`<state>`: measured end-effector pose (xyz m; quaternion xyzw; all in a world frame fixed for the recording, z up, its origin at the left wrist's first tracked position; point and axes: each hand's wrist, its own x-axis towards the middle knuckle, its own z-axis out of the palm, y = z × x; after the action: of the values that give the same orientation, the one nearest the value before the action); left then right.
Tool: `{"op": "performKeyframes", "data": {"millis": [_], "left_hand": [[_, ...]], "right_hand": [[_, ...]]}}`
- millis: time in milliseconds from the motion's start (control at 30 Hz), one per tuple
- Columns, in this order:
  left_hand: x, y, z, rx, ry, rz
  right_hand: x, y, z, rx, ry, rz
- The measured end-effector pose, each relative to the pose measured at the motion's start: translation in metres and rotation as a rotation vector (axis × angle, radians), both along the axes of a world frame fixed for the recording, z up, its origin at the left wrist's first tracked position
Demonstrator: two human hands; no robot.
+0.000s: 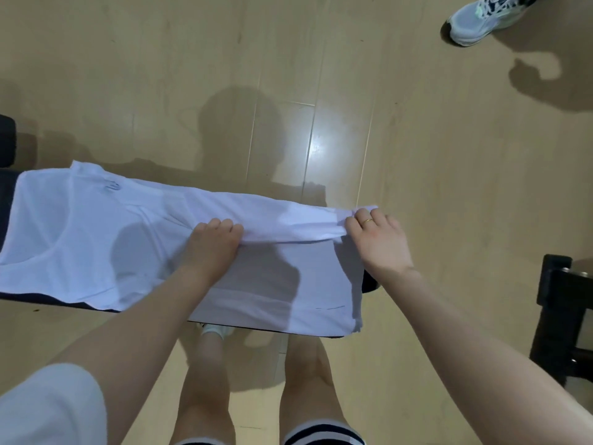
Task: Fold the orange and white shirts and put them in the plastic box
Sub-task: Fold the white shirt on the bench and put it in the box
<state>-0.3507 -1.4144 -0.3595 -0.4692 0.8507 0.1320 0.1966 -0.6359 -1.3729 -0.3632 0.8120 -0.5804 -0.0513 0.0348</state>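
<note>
both hands (213,242) (378,240) grip the white shirt's (80,239) folded edge

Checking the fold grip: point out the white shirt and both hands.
white shirt (96,232): head view, chest panel.
left hand (213,242): head view, back of hand.
right hand (378,239): head view, back of hand.

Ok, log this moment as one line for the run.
step: folding white shirt on dark bench | left hand: grips folded edge | right hand: grips hem end | orange shirt, box: not in view
</note>
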Motion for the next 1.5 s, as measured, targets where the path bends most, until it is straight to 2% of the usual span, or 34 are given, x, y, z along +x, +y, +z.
{"op": "performKeyframes", "data": {"millis": [67, 133, 200, 267, 333, 567, 667, 733, 867, 933, 967, 1033, 1100, 1233, 1367, 1467, 1500], "left_hand": [[0.002, 0.003, 0.002, -0.017, -0.010, 0.009], [0.005, 0.007, 0.000, -0.021, -0.011, 0.024], [0.009, 0.011, -0.003, -0.010, -0.020, 0.039], [0.010, 0.012, -0.005, 0.038, -0.046, 0.057], [0.010, 0.013, -0.007, 0.060, -0.037, 0.087], [0.005, 0.008, -0.001, 0.158, -0.055, 0.191], [0.003, 0.007, 0.000, 0.171, -0.080, 0.222], [0.001, 0.007, 0.001, 0.173, -0.087, 0.246], [0.000, 0.008, 0.005, 0.206, -0.089, 0.284], [0.002, 0.008, 0.007, 0.245, -0.090, 0.295], [0.003, 0.008, 0.010, 0.268, -0.084, 0.305], [0.007, 0.008, 0.017, 0.329, -0.028, 0.372], [0.013, 0.008, 0.023, 0.392, 0.074, 0.514], [0.030, 0.001, 0.031, 0.477, 0.176, 0.776], [0.055, -0.009, 0.033, 0.558, 0.309, 1.006], [0.081, -0.021, 0.036, 0.814, 0.587, 1.383], [0.091, -0.027, 0.036, 0.901, 0.662, 1.440]], "right_hand": [[0.004, 0.030, 0.000, -0.037, -0.111, -0.077], [0.012, 0.054, 0.000, 0.187, -0.412, -0.312], [0.014, 0.066, -0.004, 0.427, -0.839, -0.761], [0.016, 0.060, -0.003, 0.470, -1.201, -1.272], [0.013, 0.045, -0.003, 0.512, -1.371, -1.546], [0.006, 0.005, 0.004, 0.463, -1.281, -1.541], [-0.001, 0.001, 0.015, 0.303, -1.383, -1.541], [-0.003, 0.013, 0.023, 0.240, -1.485, -1.618], [0.003, 0.037, 0.015, 0.512, -1.403, -1.942], [0.006, 0.033, 0.012, 0.491, -1.184, -1.877], [0.010, 0.029, 0.014, 0.451, -1.040, -1.763], [0.025, 0.019, 0.025, 0.405, -0.824, -1.396], [0.054, 0.005, 0.042, 0.419, -0.839, -1.005], [0.129, -0.018, 0.058, 0.683, -0.885, -0.496], [0.196, -0.043, 0.057, 0.732, -0.801, -0.268], [0.244, -0.078, 0.049, 0.862, -0.763, -0.253], [0.259, -0.091, 0.044, 0.898, -0.754, -0.284]]}}
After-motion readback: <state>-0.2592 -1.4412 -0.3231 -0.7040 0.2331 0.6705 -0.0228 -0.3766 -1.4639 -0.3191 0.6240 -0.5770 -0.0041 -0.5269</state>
